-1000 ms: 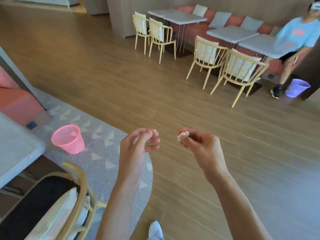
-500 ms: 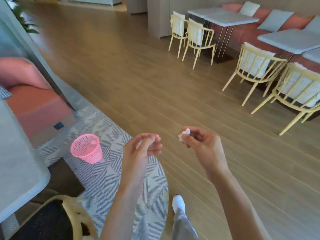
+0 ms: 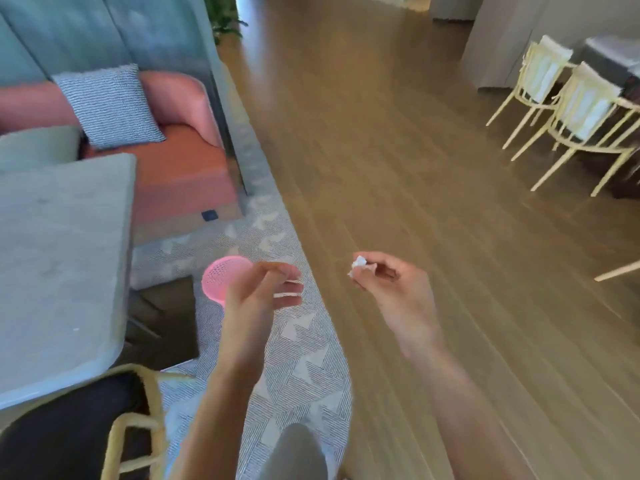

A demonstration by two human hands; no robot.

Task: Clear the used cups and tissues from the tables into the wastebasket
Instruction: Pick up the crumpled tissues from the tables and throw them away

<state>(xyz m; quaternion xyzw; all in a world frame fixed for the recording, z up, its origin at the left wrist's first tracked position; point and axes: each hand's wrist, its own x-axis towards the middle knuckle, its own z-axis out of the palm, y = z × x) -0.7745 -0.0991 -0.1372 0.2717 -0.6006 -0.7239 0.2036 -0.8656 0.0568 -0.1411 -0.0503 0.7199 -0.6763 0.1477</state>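
Note:
A small crumpled white tissue point(image 3: 358, 264) is pinched at the fingertips of my right hand point(image 3: 389, 289), held out over the wooden floor. A pink mesh wastebasket point(image 3: 221, 280) stands on the patterned rug, partly hidden behind my left hand point(image 3: 261, 299). That hand has loosely curled fingers and holds nothing that I can make out. Both hands are blurred by motion.
A grey table point(image 3: 59, 265) fills the left side, with a yellow chair with a black seat point(image 3: 114, 424) below it. A pink sofa point(image 3: 180, 161) with a speckled cushion stands behind. Two yellow chairs point(image 3: 575, 112) stand far right. Open wooden floor point(image 3: 398, 150) lies ahead.
The view has swung left: the wastebasket now sits nearer, just behind my left hand, and the far chairs slid to the right edge. My right hand still pinches the tissue.

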